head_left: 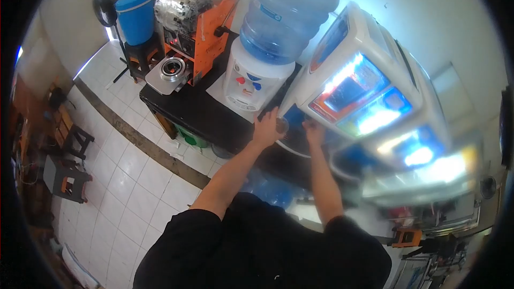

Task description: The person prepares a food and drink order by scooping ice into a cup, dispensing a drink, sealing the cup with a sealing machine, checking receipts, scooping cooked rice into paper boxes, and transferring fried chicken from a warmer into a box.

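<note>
My left hand (265,128) is wrapped around the side of a small clear cup (282,126) with something brownish showing in it. The cup is held low at the front of a white drink dispenser (305,91) with lit picture panels. Right of it, my right hand (315,132) reaches under the dispenser's lit front, its fingers curled together. What those fingers grip, if anything, is hidden in the shade. Just behind my left hand stands a white water dispenser (251,83) with a red and a blue tap, topped by a large blue water bottle (286,16).
An orange cup sealing machine (209,37) stands at the far end of the black table (187,107). Beyond is a blue lidded bucket (135,16) on a stool. Below the table sits a green container (191,138). Stools (67,179) stand on the white tiled floor (123,182) at left.
</note>
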`<state>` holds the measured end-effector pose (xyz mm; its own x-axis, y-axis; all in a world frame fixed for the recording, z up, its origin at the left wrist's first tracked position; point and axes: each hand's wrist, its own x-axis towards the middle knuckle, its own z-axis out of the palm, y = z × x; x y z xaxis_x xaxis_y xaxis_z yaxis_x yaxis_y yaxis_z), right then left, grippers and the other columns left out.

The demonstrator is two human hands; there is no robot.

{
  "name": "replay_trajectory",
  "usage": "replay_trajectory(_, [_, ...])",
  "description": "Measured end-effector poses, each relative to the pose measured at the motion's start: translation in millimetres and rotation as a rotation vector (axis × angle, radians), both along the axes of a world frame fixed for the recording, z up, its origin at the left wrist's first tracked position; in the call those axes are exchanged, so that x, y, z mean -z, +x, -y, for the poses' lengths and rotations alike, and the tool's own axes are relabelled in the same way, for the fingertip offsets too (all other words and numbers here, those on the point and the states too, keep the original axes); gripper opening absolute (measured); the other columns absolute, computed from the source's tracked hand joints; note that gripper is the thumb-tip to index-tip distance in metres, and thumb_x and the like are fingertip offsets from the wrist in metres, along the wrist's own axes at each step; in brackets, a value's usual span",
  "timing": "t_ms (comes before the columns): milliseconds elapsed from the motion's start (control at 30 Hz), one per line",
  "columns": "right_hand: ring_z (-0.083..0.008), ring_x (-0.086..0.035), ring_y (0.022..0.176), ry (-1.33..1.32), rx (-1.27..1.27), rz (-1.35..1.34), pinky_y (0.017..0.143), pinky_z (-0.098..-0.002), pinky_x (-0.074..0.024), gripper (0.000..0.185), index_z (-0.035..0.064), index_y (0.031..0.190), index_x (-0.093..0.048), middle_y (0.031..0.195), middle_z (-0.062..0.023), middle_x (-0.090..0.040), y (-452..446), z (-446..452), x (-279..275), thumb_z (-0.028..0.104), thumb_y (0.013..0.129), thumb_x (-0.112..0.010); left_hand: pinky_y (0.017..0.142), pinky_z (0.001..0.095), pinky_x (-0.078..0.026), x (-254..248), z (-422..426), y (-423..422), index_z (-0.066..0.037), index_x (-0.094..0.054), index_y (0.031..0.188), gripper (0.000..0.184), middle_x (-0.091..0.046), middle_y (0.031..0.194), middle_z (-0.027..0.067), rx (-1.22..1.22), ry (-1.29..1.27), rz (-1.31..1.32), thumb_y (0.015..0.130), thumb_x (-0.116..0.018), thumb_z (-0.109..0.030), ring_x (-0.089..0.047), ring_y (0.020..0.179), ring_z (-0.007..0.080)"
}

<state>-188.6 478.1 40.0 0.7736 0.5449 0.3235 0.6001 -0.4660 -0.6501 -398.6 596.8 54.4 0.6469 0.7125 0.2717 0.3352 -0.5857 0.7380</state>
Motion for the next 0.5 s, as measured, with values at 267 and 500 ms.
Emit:
replay_trajectory(267, [-0.0375,-0.067,0.102,-0.266,0.043,-0.005,0.089,-0.0465,-0.0502,0.046,0.0088,0.110,-0.071,0.104,-0.0163,-0.072,-21,16,-31,0.036,0.075,-0.082,0.116,0.0676,-0.013,-10,2,4,-0.015,-0.019,0.155,0.117,-0.057,0.131,0.0151,0.131,-0.051,-0.089,0.064,-0.089,-0.034,-0.052,0.129,0.0346])
replay_trajectory(500, [-0.0278,-0.059,0.116,-0.543,-0.174,0.465,0.101,-0.0627,-0.0358,0.052,0.0155,0.123,-0.066,0.116,-0.0092,-0.065,-74,35,-64,0.028,0.075,-0.079,0.116,0.0656,-0.017,-7,1,1,-0.017,-0.016,0.157,0.122,-0.059,0.133,0.0152,0.309,-0.052,-0.094,0.062,-0.089,-0.036,-0.051,0.132,0.0332])
